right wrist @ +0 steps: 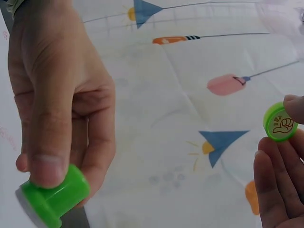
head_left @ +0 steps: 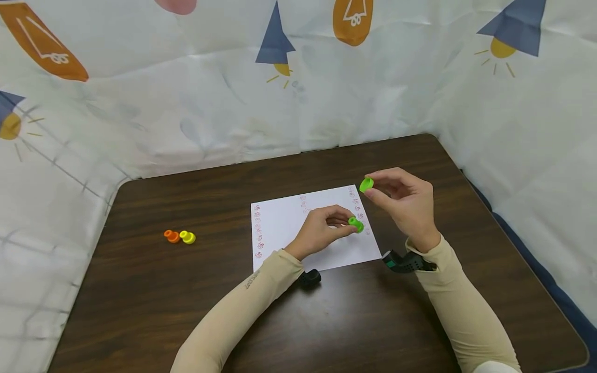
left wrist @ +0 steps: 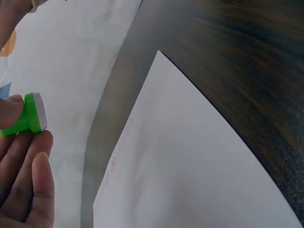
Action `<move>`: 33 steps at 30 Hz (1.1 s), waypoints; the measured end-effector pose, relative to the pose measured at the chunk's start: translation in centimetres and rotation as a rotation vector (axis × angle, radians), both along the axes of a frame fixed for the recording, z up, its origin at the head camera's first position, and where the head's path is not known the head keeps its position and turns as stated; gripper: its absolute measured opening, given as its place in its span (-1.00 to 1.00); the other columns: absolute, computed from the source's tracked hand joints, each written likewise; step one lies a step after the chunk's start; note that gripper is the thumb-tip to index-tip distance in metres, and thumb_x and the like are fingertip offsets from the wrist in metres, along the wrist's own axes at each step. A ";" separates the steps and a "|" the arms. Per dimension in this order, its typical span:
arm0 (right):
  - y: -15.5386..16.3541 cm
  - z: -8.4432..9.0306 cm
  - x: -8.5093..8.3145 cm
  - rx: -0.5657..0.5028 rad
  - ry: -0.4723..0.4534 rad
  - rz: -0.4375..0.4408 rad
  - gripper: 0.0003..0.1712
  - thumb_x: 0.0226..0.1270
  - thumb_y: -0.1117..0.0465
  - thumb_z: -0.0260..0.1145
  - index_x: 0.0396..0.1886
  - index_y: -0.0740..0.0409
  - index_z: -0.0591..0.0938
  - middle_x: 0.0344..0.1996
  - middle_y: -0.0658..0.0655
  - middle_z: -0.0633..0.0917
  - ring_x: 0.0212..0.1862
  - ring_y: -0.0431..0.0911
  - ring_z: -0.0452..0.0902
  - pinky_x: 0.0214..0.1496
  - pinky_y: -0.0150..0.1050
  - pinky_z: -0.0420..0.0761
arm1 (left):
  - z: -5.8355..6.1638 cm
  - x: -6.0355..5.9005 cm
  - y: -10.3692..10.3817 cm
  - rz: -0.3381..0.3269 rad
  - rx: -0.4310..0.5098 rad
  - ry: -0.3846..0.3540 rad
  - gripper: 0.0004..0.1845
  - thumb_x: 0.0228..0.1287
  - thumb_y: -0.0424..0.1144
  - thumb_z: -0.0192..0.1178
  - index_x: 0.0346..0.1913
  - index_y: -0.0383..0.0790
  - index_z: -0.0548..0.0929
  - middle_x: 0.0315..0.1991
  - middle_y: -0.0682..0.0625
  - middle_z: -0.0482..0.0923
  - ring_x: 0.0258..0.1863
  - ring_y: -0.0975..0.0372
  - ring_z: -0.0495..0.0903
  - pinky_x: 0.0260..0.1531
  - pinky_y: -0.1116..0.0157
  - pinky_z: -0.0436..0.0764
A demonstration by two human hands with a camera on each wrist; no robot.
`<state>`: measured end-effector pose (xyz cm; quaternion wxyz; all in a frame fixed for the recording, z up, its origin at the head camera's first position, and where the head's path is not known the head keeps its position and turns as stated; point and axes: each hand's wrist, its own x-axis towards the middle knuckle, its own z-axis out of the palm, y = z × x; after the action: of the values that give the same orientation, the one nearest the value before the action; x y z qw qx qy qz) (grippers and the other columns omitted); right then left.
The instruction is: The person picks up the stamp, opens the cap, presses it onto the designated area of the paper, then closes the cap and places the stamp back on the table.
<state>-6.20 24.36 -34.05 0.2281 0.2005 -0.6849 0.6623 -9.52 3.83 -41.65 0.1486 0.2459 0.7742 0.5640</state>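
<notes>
Between thumb and fingers, my left hand [head_left: 323,228] pinches a green toy stamp [head_left: 356,224] over the right part of the paper. Its pale flat face points down in the left wrist view, where the stamp [left wrist: 31,114] looks raised off the sheet. Higher and to the right, my right hand [head_left: 408,202] pinches a round green cap [head_left: 366,184] near the paper's far right corner. A thumbs-up picture shows on the cap [right wrist: 281,122] in the right wrist view. The white paper [head_left: 284,228] bears small red prints down both sides and some near the far middle.
An orange stamp [head_left: 172,236] and a yellow stamp [head_left: 188,237] stand side by side on the dark wooden table [head_left: 140,300], left of the paper. A white patterned curtain [head_left: 210,103] hangs behind and beside the table. Black devices are strapped at both wrists.
</notes>
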 end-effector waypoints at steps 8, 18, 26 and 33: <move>0.1 0.1 0.0 -0.029 -0.003 0.009 -0.68 0.12 0.61 0.47 -0.09 0.59 0.67 -0.15 -0.05 0.82 -0.15 -0.20 0.78 -0.10 -0.41 0.78 | -0.2 -0.2 1.2 -0.082 -0.083 0.081 -0.73 0.26 -0.21 0.47 0.00 -0.16 0.80 -0.13 0.00 0.83 -0.15 0.29 0.79 -0.06 0.46 0.73; 0.2 0.2 0.0 -0.054 0.005 0.016 -0.69 0.11 0.64 0.45 -0.10 0.60 0.67 -0.17 -0.02 0.82 -0.18 -0.19 0.78 -0.12 -0.41 0.78 | -1.0 -0.7 2.9 -0.190 -0.197 0.233 -0.77 0.29 -0.26 0.45 -0.03 -0.21 0.78 -0.13 -0.02 0.84 -0.10 0.25 0.82 -0.02 0.47 0.72; 0.2 0.4 0.1 -0.090 0.018 0.036 -0.69 0.12 0.66 0.42 -0.10 0.60 0.67 -0.16 0.05 0.83 -0.17 -0.15 0.79 -0.10 -0.38 0.79 | -1.2 -0.7 3.7 -0.218 -0.270 0.228 -0.82 0.31 -0.24 0.43 -0.06 -0.17 0.80 -0.15 0.02 0.84 -0.12 0.31 0.80 -0.04 0.49 0.70; 0.3 0.5 0.1 -0.107 0.013 0.044 -0.69 0.12 0.65 0.43 -0.09 0.60 0.67 -0.15 0.06 0.82 -0.16 -0.14 0.80 -0.11 -0.38 0.79 | -1.6 -0.6 4.2 -0.211 -0.314 0.225 -0.80 0.30 -0.22 0.45 -0.06 -0.16 0.80 -0.16 0.03 0.85 -0.12 0.30 0.81 -0.08 0.49 0.68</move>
<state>-6.06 24.71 -33.57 0.2285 0.2074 -0.6422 0.7016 -10.07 8.07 -43.20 0.1561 0.3607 0.8342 0.3869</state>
